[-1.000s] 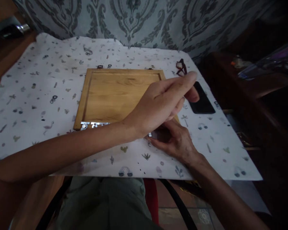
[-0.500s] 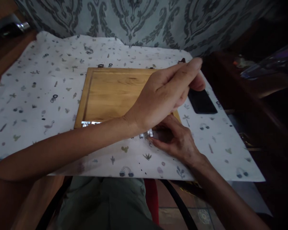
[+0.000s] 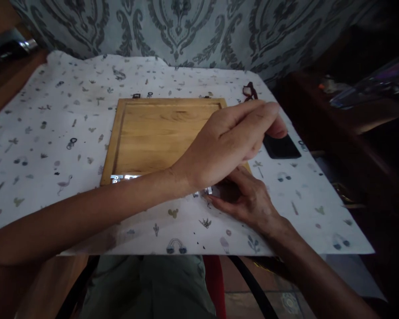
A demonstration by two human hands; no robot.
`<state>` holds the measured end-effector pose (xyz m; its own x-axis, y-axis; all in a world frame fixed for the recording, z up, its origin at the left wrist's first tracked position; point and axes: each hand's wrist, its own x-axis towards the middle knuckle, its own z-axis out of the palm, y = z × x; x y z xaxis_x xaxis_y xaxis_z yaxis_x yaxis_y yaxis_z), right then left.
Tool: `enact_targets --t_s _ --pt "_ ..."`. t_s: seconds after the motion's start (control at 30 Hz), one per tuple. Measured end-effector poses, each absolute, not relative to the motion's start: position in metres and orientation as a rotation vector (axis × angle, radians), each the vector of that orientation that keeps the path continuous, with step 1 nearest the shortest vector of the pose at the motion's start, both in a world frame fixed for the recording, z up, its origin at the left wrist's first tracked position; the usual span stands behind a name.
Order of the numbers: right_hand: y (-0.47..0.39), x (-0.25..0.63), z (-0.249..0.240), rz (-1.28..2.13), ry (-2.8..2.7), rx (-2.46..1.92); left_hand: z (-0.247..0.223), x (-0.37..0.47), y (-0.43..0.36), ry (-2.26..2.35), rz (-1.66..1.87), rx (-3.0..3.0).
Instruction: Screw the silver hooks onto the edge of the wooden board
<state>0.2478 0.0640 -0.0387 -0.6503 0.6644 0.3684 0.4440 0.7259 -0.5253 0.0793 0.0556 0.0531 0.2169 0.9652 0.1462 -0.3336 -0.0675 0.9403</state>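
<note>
A wooden panel with a raised frame [image 3: 156, 133] lies flat on the patterned tablecloth. Metal hardware [image 3: 117, 178] shows along its near edge, and another small silver metal piece [image 3: 208, 191] sits by the near right part. My left hand [image 3: 231, 139] is curled over the panel's right side, its forearm crossing the near edge; whatever its fingers hold is hidden. Below it, my right hand [image 3: 249, 197] has thumb and fingers around the panel's near right edge, the thumb tip beside the silver piece. My left hand covers part of the right fingers.
A black phone [image 3: 282, 147] lies right of the panel, and reddish-brown glasses [image 3: 250, 91] are beyond it. Patterned wallpaper [image 3: 186, 31] rises behind the table. Dark shelving with a clear plastic item [image 3: 369, 91] stands at the right.
The panel and both hands appear slightly lower as the view shifts. My left hand has tipped down a little, leaving more of the glasses visible.
</note>
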Motion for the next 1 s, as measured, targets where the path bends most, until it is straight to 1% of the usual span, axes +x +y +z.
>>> enact_targets --t_s 0.13,0.3,0.4,0.63,1.0 --pt "0.066 0.248 -0.034 0.514 -2.399 -0.808 0.060 0.080 0.056 0.808 1.148 1.183" --pt "0.075 0.247 -0.023 0.553 -2.524 -0.814 0.057 0.083 0.050 0.823 1.329 1.185" --pt "0.082 0.246 -0.020 0.571 -2.564 -0.792 0.054 0.085 0.046 0.814 1.356 1.179" --pt "0.090 0.247 -0.037 0.644 -2.424 -0.597 0.059 0.093 0.049 0.851 1.306 1.130" --pt "0.090 0.248 -0.039 0.763 -2.405 -0.590 0.065 0.096 0.059 0.956 1.264 1.193"
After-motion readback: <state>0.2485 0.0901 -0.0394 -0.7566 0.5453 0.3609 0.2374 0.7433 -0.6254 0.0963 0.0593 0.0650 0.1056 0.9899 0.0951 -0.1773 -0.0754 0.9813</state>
